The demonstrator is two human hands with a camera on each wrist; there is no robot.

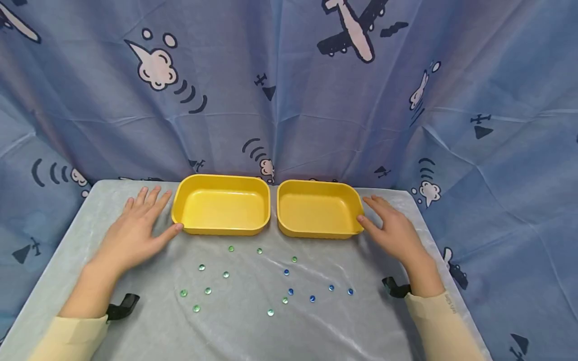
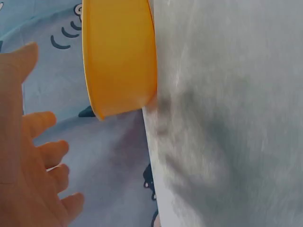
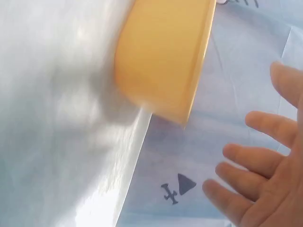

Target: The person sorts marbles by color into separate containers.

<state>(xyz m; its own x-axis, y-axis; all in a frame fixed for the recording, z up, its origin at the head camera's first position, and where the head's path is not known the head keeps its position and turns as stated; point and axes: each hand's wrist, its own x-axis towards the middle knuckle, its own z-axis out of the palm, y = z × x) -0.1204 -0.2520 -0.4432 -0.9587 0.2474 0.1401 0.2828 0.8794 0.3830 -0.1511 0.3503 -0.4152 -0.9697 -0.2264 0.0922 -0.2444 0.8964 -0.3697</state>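
Observation:
Two yellow plastic tubs stand side by side at the back of the table, a left tub and a right tub. Beside the left tub is my left hand, fingers spread; in the left wrist view it is apart from the tub wall. My right hand is at the outer end of the right tub, its fingers extended and holding nothing. The right wrist view shows a gap between those fingers and the tub wall. In front of the tubs lie several small green glass beads and several blue ones.
A grey cloth covers the table. Behind it hangs a blue curtain printed with planes and clouds, close to the tubs' back sides. Black straps sit at both wrists. Blue beads are mostly toward the right, green ones mostly left.

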